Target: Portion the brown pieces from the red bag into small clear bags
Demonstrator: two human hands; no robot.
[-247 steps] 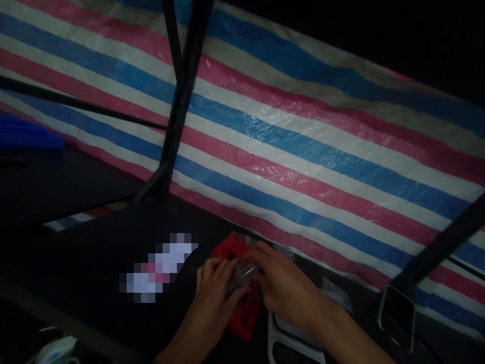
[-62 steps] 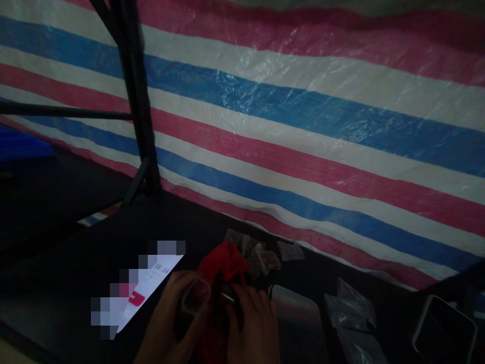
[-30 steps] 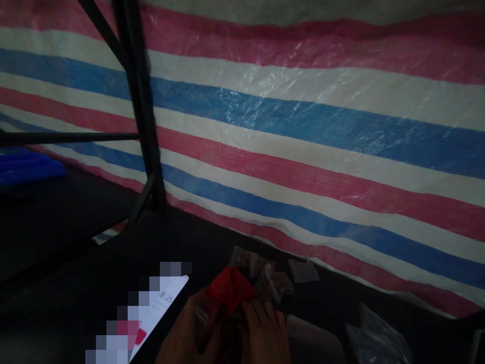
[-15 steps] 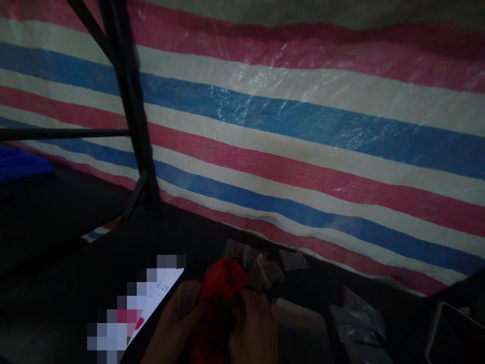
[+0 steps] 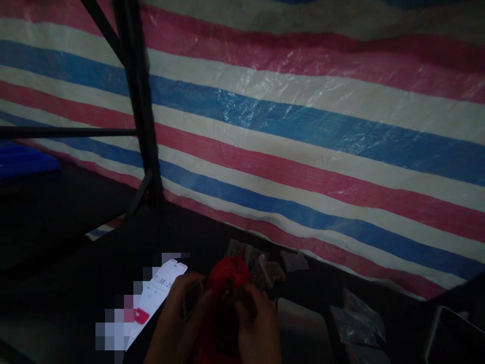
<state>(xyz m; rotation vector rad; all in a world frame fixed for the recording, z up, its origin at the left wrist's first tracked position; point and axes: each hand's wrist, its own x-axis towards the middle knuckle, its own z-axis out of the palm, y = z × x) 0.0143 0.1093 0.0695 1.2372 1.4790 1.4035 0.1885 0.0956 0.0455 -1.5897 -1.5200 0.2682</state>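
At the bottom middle of the dim head view, my left hand [image 5: 178,323] and my right hand [image 5: 257,328] both grip a red plastic bag [image 5: 226,275] on a dark table [image 5: 68,283]. The left hand also pinches a small clear pouch [image 5: 193,301] against the bag's left side. My right fingers are curled at the bag's opening around something small that I cannot make out. Several small clear pouches [image 5: 261,265] with brownish contents lie just behind the bag.
A lit phone [image 5: 159,296] lies left of my hands. A grey tray [image 5: 303,328] and more clear pouches [image 5: 356,316] lie to the right, a dark device [image 5: 450,336] at far right. A striped tarp [image 5: 303,151] backs the table; a black frame post [image 5: 138,101] stands left.
The view has shifted slightly. My right fingers have risen to the bag's mouth, and my left hand has moved closer against the bag with the clear pouch.
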